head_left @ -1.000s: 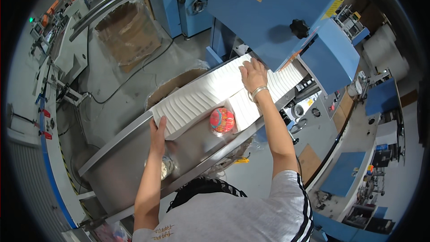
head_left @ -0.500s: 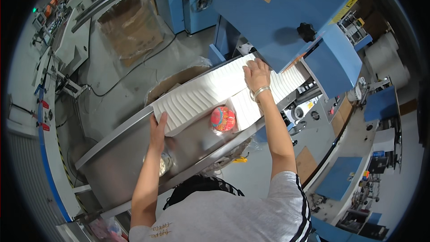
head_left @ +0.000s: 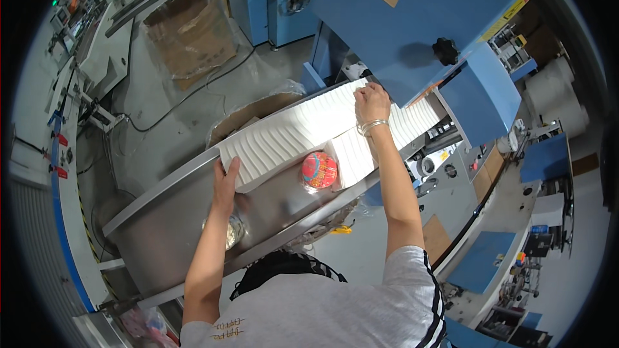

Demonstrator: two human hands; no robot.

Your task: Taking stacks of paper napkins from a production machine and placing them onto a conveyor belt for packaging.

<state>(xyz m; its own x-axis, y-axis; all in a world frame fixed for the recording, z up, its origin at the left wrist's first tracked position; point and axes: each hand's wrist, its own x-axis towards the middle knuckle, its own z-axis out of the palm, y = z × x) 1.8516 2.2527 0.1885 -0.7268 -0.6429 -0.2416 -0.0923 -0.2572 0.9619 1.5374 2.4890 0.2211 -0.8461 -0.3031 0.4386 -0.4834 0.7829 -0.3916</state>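
Observation:
Two rows of thin white pieces, packed on edge with wavy tops, lie on a metal chute; they look like paper, but I cannot tell their exact kind. At the left end of the longer white row (head_left: pixel 284 136), my left hand (head_left: pixel 224 187) rests against the end face, thumb and fingers apart. My right hand (head_left: pixel 373 104) is on top of that row near the blue machine, its fingers curled down onto the pieces. Beside the shorter white row (head_left: pixel 353 160) sits a round red, patterned object (head_left: pixel 319 170). A shiny round thing (head_left: pixel 235 232) is partly hidden by my left forearm.
The metal chute (head_left: pixel 161 232) has a raised far rim and runs up to the blue machine (head_left: pixel 412 32), which overhangs its right end. Behind it stands an open carton (head_left: pixel 225 125); a larger plastic-lined carton (head_left: pixel 190 35) is on the floor. A cable (head_left: pixel 187 100) crosses the floor.
My right hand's fingers, stretched flatter before, are now more curled onto the white row. My left hand stays at the row's end. The whole view has shifted slightly.

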